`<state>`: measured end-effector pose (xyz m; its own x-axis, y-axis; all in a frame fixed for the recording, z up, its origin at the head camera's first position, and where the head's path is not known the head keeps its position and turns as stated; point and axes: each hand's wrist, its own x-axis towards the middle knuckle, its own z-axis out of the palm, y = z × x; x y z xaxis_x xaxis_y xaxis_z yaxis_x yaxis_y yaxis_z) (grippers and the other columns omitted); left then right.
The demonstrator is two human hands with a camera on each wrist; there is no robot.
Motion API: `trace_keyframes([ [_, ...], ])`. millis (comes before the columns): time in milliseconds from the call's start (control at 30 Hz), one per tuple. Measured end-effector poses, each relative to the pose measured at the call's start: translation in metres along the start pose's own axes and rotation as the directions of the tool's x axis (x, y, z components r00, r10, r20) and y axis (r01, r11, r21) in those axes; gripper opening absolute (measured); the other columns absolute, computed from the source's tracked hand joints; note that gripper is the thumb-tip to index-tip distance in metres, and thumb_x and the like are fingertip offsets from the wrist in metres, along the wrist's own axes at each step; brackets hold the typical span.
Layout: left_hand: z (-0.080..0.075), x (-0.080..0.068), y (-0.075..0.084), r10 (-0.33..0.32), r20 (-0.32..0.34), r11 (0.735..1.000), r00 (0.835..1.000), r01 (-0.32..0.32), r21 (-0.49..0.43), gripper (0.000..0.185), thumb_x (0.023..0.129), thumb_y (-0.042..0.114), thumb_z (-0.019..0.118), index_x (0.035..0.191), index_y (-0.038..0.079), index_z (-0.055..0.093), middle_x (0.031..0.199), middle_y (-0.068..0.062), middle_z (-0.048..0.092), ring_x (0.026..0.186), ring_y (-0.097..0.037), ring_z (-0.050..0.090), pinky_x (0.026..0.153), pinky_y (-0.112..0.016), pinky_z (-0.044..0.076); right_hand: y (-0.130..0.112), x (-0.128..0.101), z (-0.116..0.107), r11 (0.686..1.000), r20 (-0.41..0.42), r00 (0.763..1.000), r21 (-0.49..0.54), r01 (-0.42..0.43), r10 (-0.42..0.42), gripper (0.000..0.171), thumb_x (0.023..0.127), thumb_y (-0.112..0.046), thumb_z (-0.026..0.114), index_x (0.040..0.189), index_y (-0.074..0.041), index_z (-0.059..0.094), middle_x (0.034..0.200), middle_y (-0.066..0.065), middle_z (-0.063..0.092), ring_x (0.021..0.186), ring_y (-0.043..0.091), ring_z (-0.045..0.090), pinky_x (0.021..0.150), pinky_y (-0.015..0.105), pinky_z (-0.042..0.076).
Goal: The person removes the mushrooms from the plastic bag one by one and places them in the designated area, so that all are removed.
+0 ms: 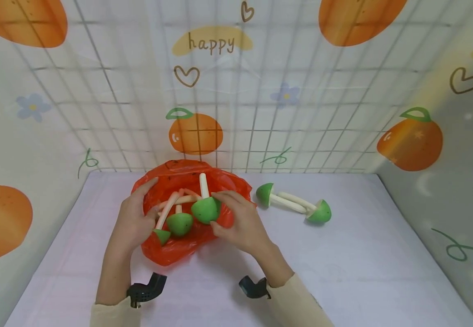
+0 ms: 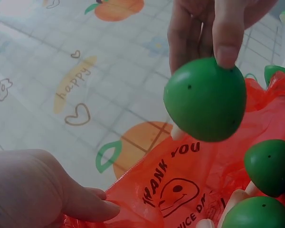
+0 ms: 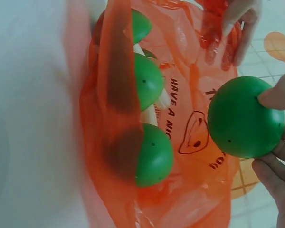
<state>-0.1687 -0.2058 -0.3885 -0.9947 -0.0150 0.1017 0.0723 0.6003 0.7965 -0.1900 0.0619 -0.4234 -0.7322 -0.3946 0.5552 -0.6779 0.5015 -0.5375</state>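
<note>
A red plastic bag (image 1: pixel 187 181) lies open on the pale table (image 1: pixel 342 263), printed with a smiley (image 2: pixel 178 192). My right hand (image 1: pixel 240 222) grips a toy mushroom by its green cap (image 1: pixel 205 210) over the bag's mouth, cream stem (image 1: pixel 204 185) pointing up; the cap shows large in both wrist views (image 2: pixel 205 99) (image 3: pixel 244 118). My left hand (image 1: pixel 134 218) holds the bag's left edge (image 2: pixel 109 209). Several green-capped mushrooms (image 1: pixel 179 223) (image 3: pixel 149 88) lie inside the bag. Two more mushrooms (image 1: pixel 266 193) (image 1: pixel 320 211) lie on the table to the right.
Wire-grid walls covered with orange-and-heart print sheeting (image 1: pixel 211 43) enclose the table at back and both sides. Black wrist camera mounts (image 1: pixel 146 288) (image 1: pixel 254 287) sit on both forearms near the front.
</note>
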Motion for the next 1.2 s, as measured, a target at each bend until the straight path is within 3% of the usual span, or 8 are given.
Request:
trace_keyframes([
  [500,0.000,-0.001,0.002,0.009,-0.007,1.000,1.000,-0.009,0.002,0.069,0.099,-0.006,0.061,0.162,0.009,0.039,0.163,-0.018,0.042,0.150,-0.042,0.035,0.112,-0.067,0.041,-0.005,-0.006,-0.036,0.994,-0.117,0.990,0.063,0.092,-0.084,0.054,0.077,-0.005,0.084,0.129,-0.002,0.070,0.123,0.008,0.072,0.113,0.025,0.069,0.093,0.047,0.062],
  [800,0.000,-0.002,0.002,0.001,0.001,1.000,1.000,-0.001,-0.004,0.069,0.099,-0.007,0.059,0.163,0.010,0.038,0.164,-0.019,0.040,0.150,-0.042,0.034,0.111,-0.066,0.042,0.019,-0.012,-0.057,1.000,-0.197,0.980,0.021,0.014,-0.009,0.055,0.076,0.000,0.086,0.129,-0.003,0.071,0.122,0.006,0.073,0.111,0.025,0.070,0.096,0.049,0.060],
  [1067,0.001,-0.001,0.003,0.017,-0.004,1.000,1.000,-0.017,0.003,0.069,0.099,-0.007,0.060,0.163,0.009,0.038,0.164,-0.018,0.040,0.151,-0.042,0.033,0.111,-0.066,0.042,0.046,-0.019,-0.077,0.998,-0.268,0.962,0.013,-0.056,0.058,0.058,0.072,0.004,0.087,0.127,-0.001,0.071,0.119,0.009,0.074,0.110,0.028,0.072,0.103,0.023,0.050],
  [1200,0.001,-0.001,0.003,0.007,-0.001,1.000,1.000,-0.007,0.005,0.069,0.100,-0.007,0.059,0.163,0.009,0.038,0.164,-0.018,0.039,0.152,-0.042,0.032,0.112,-0.066,0.041,0.057,-0.021,-0.085,0.996,-0.290,0.953,0.011,-0.087,0.087,0.058,0.070,0.006,0.087,0.126,0.001,0.071,0.117,0.011,0.074,0.108,0.031,0.072,0.102,0.017,0.048],
])
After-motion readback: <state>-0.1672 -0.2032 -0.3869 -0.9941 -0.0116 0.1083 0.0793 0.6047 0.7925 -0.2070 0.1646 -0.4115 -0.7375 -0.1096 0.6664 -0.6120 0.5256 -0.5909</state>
